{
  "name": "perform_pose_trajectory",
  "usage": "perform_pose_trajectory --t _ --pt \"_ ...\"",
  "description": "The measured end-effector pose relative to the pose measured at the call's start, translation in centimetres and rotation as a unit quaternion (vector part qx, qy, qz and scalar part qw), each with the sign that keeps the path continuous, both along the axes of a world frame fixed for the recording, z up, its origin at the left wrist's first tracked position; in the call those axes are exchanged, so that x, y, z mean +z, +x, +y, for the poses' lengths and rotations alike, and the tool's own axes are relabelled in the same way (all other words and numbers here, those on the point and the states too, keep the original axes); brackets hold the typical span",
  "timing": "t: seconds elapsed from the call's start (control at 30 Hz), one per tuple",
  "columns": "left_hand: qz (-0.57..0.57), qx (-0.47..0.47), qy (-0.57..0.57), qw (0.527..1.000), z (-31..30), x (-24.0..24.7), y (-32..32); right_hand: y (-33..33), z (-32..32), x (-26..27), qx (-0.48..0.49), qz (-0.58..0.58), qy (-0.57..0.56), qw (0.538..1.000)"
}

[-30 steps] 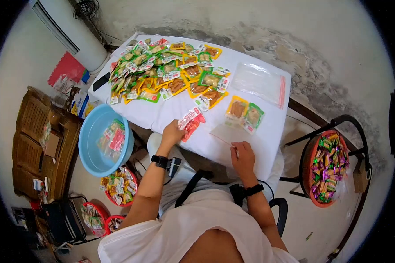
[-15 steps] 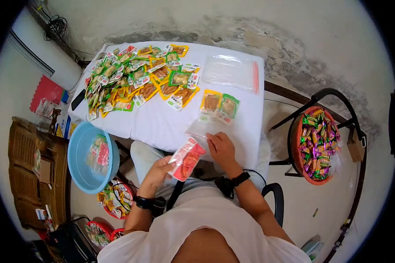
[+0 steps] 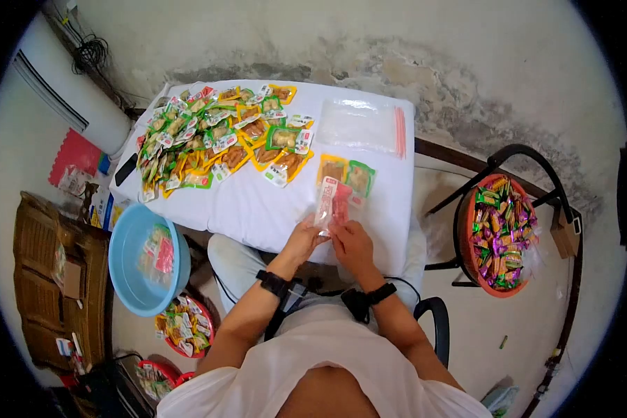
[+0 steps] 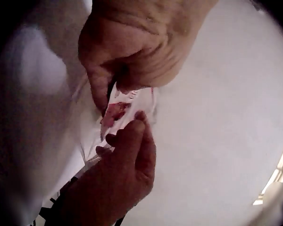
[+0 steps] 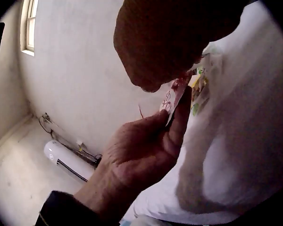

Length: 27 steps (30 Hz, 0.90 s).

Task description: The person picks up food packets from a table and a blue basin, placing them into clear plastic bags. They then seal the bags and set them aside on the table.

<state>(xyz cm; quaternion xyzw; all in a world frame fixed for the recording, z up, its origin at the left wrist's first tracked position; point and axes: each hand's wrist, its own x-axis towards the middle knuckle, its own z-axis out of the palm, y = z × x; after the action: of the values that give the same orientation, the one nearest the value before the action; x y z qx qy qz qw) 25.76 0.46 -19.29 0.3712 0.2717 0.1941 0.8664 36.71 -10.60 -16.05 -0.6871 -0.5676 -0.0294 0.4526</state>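
Observation:
In the head view a red-and-white snack packet (image 3: 333, 198) lies over the near end of a clear zip bag (image 3: 357, 202). My left hand (image 3: 304, 239) grips the packet's lower end; in the right wrist view, its thumb and fingers (image 5: 177, 117) pinch the packet flat. My right hand (image 3: 352, 242) is close beside it, pinching the bag's near edge, with fingertips near the packet in the left wrist view. Toward the bag's far end sit a yellow-edged packet (image 3: 333, 167) and a green-edged packet (image 3: 361, 177).
A heap of snack packets (image 3: 216, 136) covers the white table's left side. Flat clear bags (image 3: 359, 125) lie at the back right. A blue basin (image 3: 122, 258) holds filled bags at lower left. A red basket of wrapped sweets (image 3: 501, 233) stands on a chair at right.
My left hand has brought the red-and-white packet from the left to the bag's near end beside my right hand. The right hand stays at the bag's edge. The head view has shifted.

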Motion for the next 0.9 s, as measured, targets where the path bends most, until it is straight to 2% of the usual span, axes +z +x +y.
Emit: perform_pose_trajectory --t 0.13,0.23,0.33,0.4,0.53,0.6,0.63,0.67,0.7,0.73,0.77,0.8,0.83,0.87,0.9 --pt "-0.041 -0.008 -0.004 0.999 0.3 -0.9 2.6 0.2 -0.1 0.0 0.002 -0.009 0.011 1.000" --pt "-0.042 0.025 -0.063 0.997 0.2 -1.2 4.6 0.3 -0.4 0.1 0.008 0.020 -0.006 1.000" --pt "0.014 -0.003 -0.053 0.999 1.5 -2.3 6.3 0.3 -0.3 -0.3 0.003 0.023 -0.009 1.000" --pt "0.068 -0.033 0.099 0.992 2.3 -3.4 7.0 0.3 -0.2 -0.2 0.009 0.021 0.030 0.999" --pt "0.064 0.014 0.184 0.981 3.2 -6.9 8.6 0.4 -0.3 0.3 0.003 0.020 0.009 1.000" --pt "0.169 0.024 0.275 0.946 3.9 -9.2 9.2 0.6 -0.1 0.0 0.006 0.012 0.024 1.000" --pt "0.172 0.030 0.273 0.946 3.4 -7.1 9.0 0.5 -0.1 -0.1 0.012 0.013 0.023 1.000" --pt "0.226 0.018 0.432 0.873 2.7 -4.9 8.8 0.4 -0.2 -0.3 0.004 0.014 0.016 1.000" --pt "0.278 0.007 0.576 0.769 2.3 -3.3 8.7 0.4 -0.2 -0.4 0.000 0.016 0.011 1.000" --pt "0.190 0.114 0.655 0.723 2.2 -4.9 9.3 0.4 -0.2 -0.4 0.020 0.019 0.014 1.000" --pt "0.105 0.217 0.720 0.650 2.3 -6.8 9.7 0.4 -0.3 0.0 0.011 0.008 -0.002 1.000" --pt "0.081 0.205 0.674 0.705 1.8 -7.5 9.6 0.4 -0.2 0.3 0.005 -0.003 -0.017 1.000" --pt "0.072 0.166 0.596 0.783 1.4 -7.7 9.5 0.4 -0.2 0.4 0.010 0.004 -0.012 1.000" --pt "0.055 0.150 0.534 0.830 1.2 -8.0 9.6 0.4 -0.2 0.4 0.012 0.012 -0.008 1.000" --pt "0.041 0.144 0.495 0.856 1.0 -8.4 9.6 0.5 -0.2 0.3 0.032 0.014 -0.006 0.999"
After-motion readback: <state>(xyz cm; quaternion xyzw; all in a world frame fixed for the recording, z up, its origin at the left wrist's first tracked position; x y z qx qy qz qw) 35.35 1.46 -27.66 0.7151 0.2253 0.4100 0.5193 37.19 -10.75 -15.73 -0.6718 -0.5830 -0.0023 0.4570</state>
